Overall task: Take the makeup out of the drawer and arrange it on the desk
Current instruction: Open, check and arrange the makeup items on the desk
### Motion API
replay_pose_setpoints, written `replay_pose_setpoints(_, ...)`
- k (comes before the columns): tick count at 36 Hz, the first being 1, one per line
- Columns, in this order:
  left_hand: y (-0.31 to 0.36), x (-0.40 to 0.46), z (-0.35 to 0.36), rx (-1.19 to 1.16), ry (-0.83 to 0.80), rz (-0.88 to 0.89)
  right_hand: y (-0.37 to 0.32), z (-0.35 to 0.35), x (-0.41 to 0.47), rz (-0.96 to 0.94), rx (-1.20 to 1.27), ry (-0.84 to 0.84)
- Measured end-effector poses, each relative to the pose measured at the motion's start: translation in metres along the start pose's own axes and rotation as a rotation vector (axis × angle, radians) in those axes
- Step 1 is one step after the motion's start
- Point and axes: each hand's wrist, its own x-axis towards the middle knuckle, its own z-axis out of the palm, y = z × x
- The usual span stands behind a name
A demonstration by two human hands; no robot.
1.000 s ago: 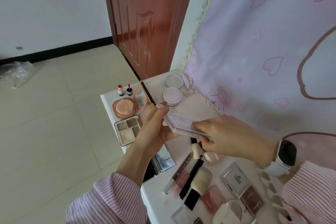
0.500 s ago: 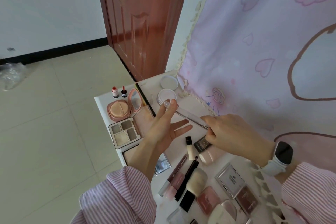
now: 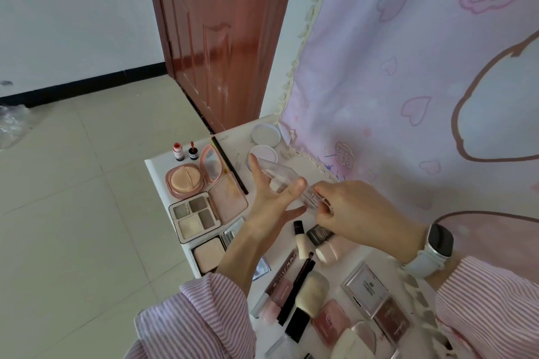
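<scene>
From my remote seat I judged the job well advanced: the white desk (image 3: 157,167) already carried most of a collection. At its far left stood two small red-capped bottles (image 3: 184,151), with an open pink cushion compact (image 3: 186,181) just in front of them, an open four-pan eyeshadow palette (image 3: 194,216) nearer still, and a pale powder compact (image 3: 209,253) at the near edge. Two round white jars (image 3: 264,134) sat at the back by the pink curtain (image 3: 408,81). Closer to me lay lip gloss tubes (image 3: 280,285), a fluffy brush (image 3: 312,291), a silver palette (image 3: 368,288) and a blush compact (image 3: 331,320), some touching or overlapping, so that end looked more dumped than arranged. The item in hand was a clear plastic case (image 3: 287,181), held in the air above the middle of the desk. My right hand (image 3: 358,213) pinched its near end with curled fingers, while my left hand (image 3: 271,201) stayed spread, fingers straight, the thumb and fingertips only steadying the case's far part. The drawer was out of sight, so I could not say whether anything remained inside it. What was left, as I read it, was to set this case down in a free spot and tidy the crowded near pile.
</scene>
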Motion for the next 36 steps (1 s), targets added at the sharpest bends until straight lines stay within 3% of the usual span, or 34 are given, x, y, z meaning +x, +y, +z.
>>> replay_pose_setpoints(11,0.001,-0.002,-0.005,0.189,0.066,0.047,-0.004,0.001,-0.001,0.080,0.096,0.057)
replay_pose_setpoints(18,-0.006,-0.001,-0.008,0.135,0.031,-0.006,0.016,-0.008,0.003,0.161,0.173,0.111)
replay_pose_setpoints(23,-0.006,0.007,-0.003,-0.048,0.024,-0.114,0.044,0.008,0.015,0.299,0.284,0.235)
replay_pose_setpoints(27,-0.012,0.020,-0.001,-0.174,0.234,-0.220,0.065,0.019,0.026,0.465,0.295,0.208)
replay_pose_setpoints(36,-0.030,0.049,0.023,0.194,0.423,-0.370,0.075,0.021,0.048,0.605,0.084,0.200)
